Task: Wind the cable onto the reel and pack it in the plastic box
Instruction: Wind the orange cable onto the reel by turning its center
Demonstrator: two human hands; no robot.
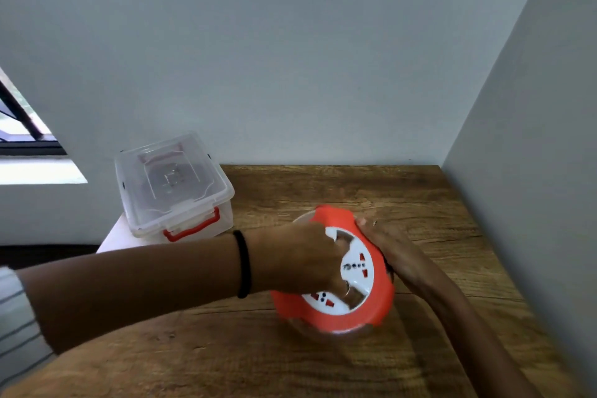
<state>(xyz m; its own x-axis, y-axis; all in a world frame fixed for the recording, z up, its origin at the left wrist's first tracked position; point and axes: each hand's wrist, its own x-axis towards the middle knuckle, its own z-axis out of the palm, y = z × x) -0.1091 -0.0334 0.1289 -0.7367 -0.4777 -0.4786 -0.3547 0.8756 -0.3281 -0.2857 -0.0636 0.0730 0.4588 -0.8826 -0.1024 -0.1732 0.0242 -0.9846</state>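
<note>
An orange and white cable reel (358, 268) with sockets on its white face sits tilted on the wooden table (339, 191), its edges blurred by motion. My left hand (300, 255) reaches over the reel from the left, with its fingers hooked into the openings of the white centre. Along the reel's right rim lies my right hand (391, 252), fingers fairly straight against the orange edge. A dark bit of cable (388, 266) shows only at that right edge; the remainder is hidden. The clear plastic box (174, 184) with a red handle stands lidded at the back left.
The box rests on a white surface (116, 241) beside the table's left end. Grey walls close the back and the right side of the table. A window (26, 136) is at the far left.
</note>
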